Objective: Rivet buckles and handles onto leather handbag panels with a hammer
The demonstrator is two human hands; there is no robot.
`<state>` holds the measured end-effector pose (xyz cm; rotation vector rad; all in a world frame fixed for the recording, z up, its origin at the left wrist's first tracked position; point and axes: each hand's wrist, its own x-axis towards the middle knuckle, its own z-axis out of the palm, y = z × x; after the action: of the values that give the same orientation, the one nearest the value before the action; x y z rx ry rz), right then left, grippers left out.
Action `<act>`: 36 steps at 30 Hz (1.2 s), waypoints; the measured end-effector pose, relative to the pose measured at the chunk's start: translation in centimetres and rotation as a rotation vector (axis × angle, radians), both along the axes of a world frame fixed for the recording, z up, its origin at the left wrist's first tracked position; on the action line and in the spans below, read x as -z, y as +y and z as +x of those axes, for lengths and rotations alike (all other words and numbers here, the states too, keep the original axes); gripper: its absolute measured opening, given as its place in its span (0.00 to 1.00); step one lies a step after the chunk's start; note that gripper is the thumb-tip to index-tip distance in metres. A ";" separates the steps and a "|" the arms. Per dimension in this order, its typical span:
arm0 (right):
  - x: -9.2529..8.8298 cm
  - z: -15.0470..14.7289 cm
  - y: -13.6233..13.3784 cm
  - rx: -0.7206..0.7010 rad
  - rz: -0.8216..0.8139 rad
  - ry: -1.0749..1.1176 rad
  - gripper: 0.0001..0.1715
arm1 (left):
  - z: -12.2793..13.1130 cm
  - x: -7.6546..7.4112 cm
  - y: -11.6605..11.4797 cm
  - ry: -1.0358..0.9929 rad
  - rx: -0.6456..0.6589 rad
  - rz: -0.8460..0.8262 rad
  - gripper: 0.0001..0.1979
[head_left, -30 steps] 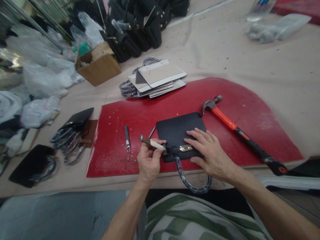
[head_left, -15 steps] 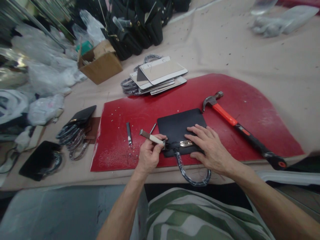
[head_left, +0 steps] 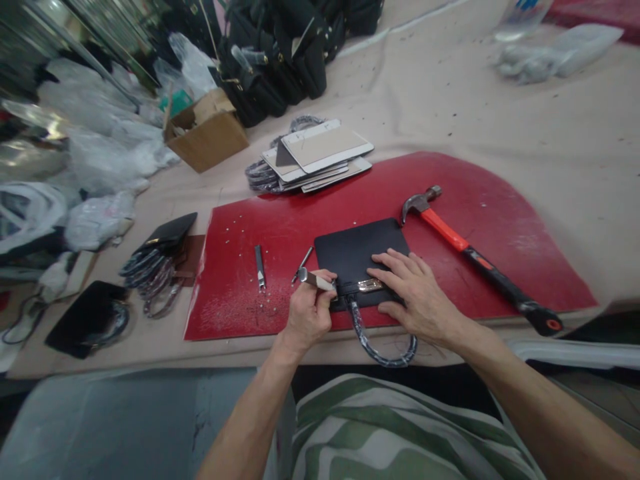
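Note:
A black leather bag panel lies on the red mat, with a shiny metal plate near its lower edge and a plastic-wrapped handle looping toward me. My left hand is closed around a metal punch with a pale wrapped shaft. It holds the tool at the panel's lower left corner; the tip is hidden by the fingers. My right hand rests flat on the panel's right side, fingers spread, partly over the plate's end. Just beyond the panel's upper right corner lies a claw hammer.
On the red mat are a small forked tool, a thin metal rod and scattered bits. Pale panels are stacked behind. A cardboard box and black bags stand farther back; more black pieces lie left.
My left hand has tipped the punch steeper and shifted slightly right along the panel's corner. My right hand stays flat on the panel. The whole view has shifted a little.

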<state>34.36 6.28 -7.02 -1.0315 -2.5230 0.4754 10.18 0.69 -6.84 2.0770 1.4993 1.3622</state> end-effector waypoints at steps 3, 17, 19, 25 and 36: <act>0.0 0.0 0.0 0.002 0.002 0.003 0.31 | 0.0 0.2 0.0 0.004 0.006 0.011 0.05; -1.2 0.8 0.3 0.017 0.041 0.138 0.24 | 0.7 0.5 -0.2 0.041 -0.055 0.052 0.07; -2.2 2.2 0.9 0.127 0.130 0.157 0.21 | 0.7 0.4 -0.1 0.044 -0.021 0.039 0.08; -3.5 8.3 2.9 0.544 0.230 -0.234 0.21 | 0.7 0.1 0.1 0.015 0.022 -0.040 0.11; -6.3 5.9 2.0 0.713 -1.077 0.457 0.16 | 1.2 -0.2 0.2 -0.041 0.010 -0.161 0.09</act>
<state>40.29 8.28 -0.70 -1.7700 -1.2528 1.6498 11.36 0.89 -6.66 1.9443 1.5255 1.2286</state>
